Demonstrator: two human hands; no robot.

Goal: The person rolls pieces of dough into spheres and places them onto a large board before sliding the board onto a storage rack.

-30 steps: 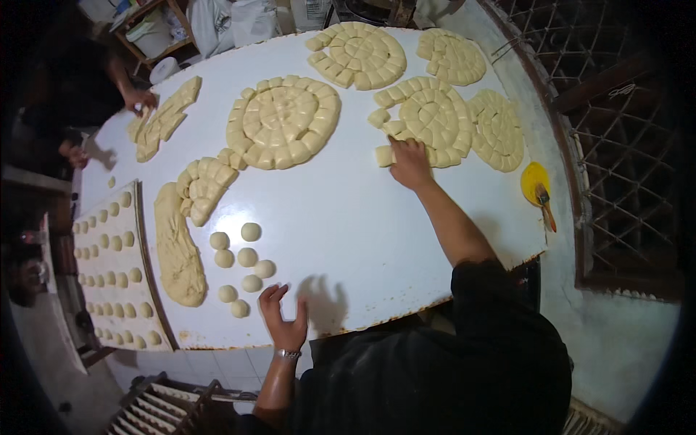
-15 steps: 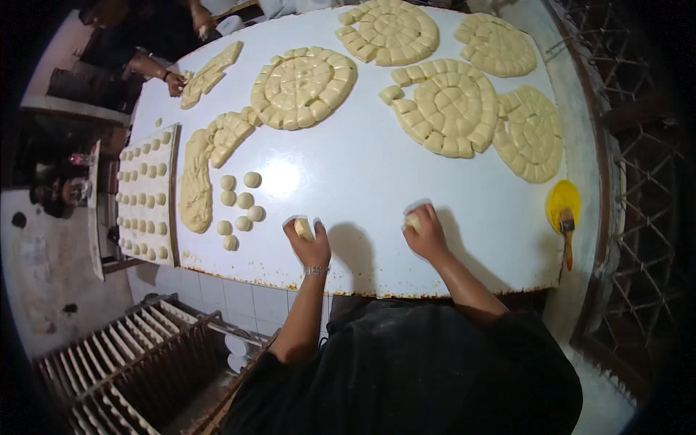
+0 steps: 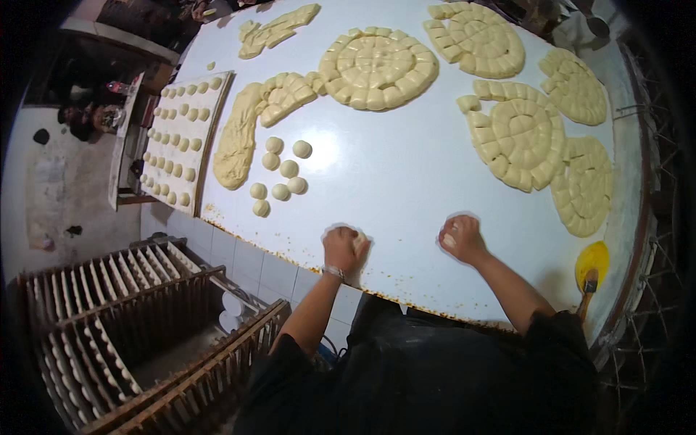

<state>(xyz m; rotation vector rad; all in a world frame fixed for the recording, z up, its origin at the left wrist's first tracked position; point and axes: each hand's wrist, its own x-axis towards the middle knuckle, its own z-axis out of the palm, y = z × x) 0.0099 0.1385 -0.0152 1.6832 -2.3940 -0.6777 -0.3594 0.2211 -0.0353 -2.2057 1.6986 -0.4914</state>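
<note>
L hand [image 3: 344, 250] near front edge of white table [image 3: 370, 167], fingers curled round small dough pc [image 3: 359, 239], mostly hidden. R hand [image 3: 462, 238] well apart, also over table, fingers curled round 2nd dough pc [image 3: 451, 237], partly visible. Loose dough balls [image 3: 289, 169] fwd-left of L hand, long dough slab [image 3: 238, 141] left of them. Scored dough rounds [image 3: 378, 69] farther back; yellow dish [image 3: 591, 257] w/ brush [image 3: 591, 279] far R.

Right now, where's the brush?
In the head view, the brush rests on the yellow dish at the right of the white table, below the nearest dough round and right of the person's right hand.
</note>
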